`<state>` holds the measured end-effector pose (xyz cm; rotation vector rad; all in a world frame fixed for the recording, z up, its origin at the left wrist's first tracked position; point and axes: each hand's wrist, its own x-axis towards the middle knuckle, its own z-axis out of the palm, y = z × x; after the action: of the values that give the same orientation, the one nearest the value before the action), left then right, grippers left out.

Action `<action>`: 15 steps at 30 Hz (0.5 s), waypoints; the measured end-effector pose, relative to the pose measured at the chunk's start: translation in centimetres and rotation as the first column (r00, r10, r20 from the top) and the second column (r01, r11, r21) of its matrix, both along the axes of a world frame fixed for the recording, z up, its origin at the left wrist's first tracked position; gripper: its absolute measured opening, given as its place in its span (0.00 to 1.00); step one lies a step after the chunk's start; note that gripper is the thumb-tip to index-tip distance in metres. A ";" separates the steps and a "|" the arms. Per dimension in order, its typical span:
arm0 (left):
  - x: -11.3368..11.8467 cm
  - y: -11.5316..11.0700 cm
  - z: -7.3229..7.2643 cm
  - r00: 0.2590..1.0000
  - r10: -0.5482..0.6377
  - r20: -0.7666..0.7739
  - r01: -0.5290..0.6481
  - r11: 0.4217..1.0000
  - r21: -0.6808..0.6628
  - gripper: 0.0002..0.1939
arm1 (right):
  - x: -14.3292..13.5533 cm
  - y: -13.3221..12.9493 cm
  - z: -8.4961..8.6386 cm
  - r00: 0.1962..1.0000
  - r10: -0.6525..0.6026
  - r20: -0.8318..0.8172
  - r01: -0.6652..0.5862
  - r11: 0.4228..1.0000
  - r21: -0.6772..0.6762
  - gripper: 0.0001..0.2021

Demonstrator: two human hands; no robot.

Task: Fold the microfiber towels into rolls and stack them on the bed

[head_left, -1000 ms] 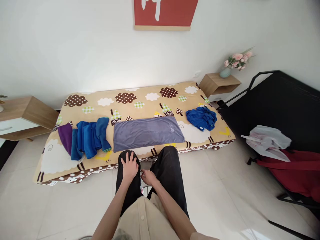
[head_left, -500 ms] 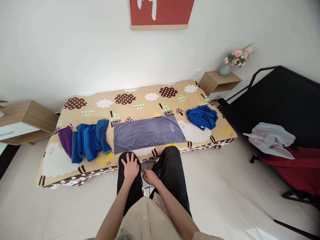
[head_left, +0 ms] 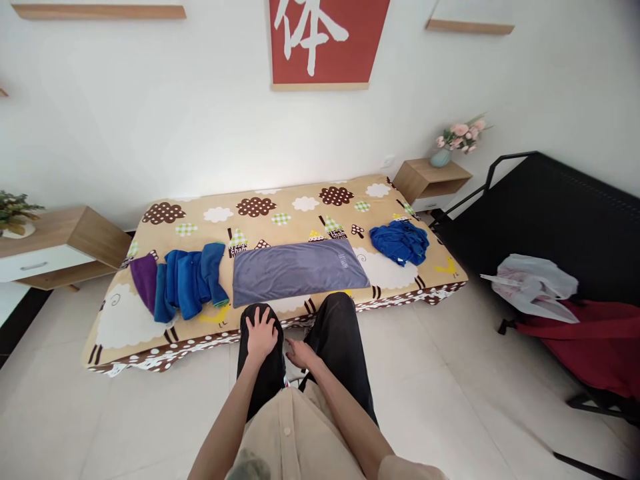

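Observation:
My left hand (head_left: 262,333) lies with spread fingers on the left knee of my black trousers, holding nothing. Between my knees hangs my right hand (head_left: 301,354), its fingers loosely apart and nothing visible in them. Just beyond my knees, a grey towel (head_left: 300,270) is spread flat on the patterned bed sheet (head_left: 215,215). To its left sit several rolled or folded blue towels (head_left: 189,283), beside a purple towel (head_left: 144,281). A crumpled heap of blue cloth (head_left: 400,241) rests to the right of the grey towel.
Wooden nightstands flank the bed, the left one (head_left: 55,233) bearing a plant and the right one (head_left: 433,172) a flower vase (head_left: 441,158). At right, a black folding frame (head_left: 540,207) carries a plastic bag (head_left: 537,283) and red fabric (head_left: 590,340). A red hanging scroll (head_left: 325,60) decorates the wall.
The view has tilted upward, showing more of the wall and the scroll. Both hands stay in place on and between my knees, and the towels have not moved.

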<state>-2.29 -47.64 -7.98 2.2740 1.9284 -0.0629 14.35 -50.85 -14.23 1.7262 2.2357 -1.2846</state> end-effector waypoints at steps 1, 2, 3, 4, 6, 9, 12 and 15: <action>-0.1 0.0 0.0 1.000 0.006 0.013 -0.006 1.000 -0.004 0.19 | 0.0 0.0 -0.1 1.000 0.006 -0.004 -0.006 1.000 0.002 0.30; -0.3 -0.1 -0.1 1.000 0.011 0.025 -0.010 1.000 -0.007 0.19 | -0.1 0.0 -0.1 1.000 0.012 -0.011 -0.012 1.000 0.001 0.31; -0.4 -0.1 -0.2 0.999 0.014 0.037 -0.014 1.000 -0.010 0.19 | -0.1 -0.1 -0.2 1.000 0.016 -0.019 -0.016 1.000 0.001 0.32; -0.5 -0.1 -0.2 0.999 0.017 0.049 -0.017 1.000 -0.010 0.19 | -0.1 -0.1 -0.3 1.000 0.014 -0.027 -0.014 1.000 0.005 0.33; -0.7 -0.1 -0.4 0.997 0.020 0.070 -0.020 1.000 -0.005 0.18 | -0.1 -0.1 -0.5 0.999 0.010 -0.030 -0.010 1.000 0.009 0.35; -0.9 -0.1 -0.5 0.996 0.025 0.087 -0.026 1.000 0.006 0.18 | -0.1 0.0 -0.6 1.000 -0.012 -0.021 0.012 1.000 0.009 0.40; -0.9 -0.1 -0.5 0.995 0.036 0.094 -0.037 0.999 0.017 0.18 | -0.3 0.2 -0.5 0.999 -0.036 -0.013 0.036 0.999 0.008 0.42; -0.6 0.2 -0.5 0.994 0.049 0.099 -0.051 0.999 0.014 0.17 | -0.3 0.5 -0.3 0.999 -0.047 -0.017 0.047 0.999 0.007 0.42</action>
<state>-2.92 -47.44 -8.50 2.1930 1.9411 0.0705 14.06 -50.37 -14.56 1.7874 2.2247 -1.3058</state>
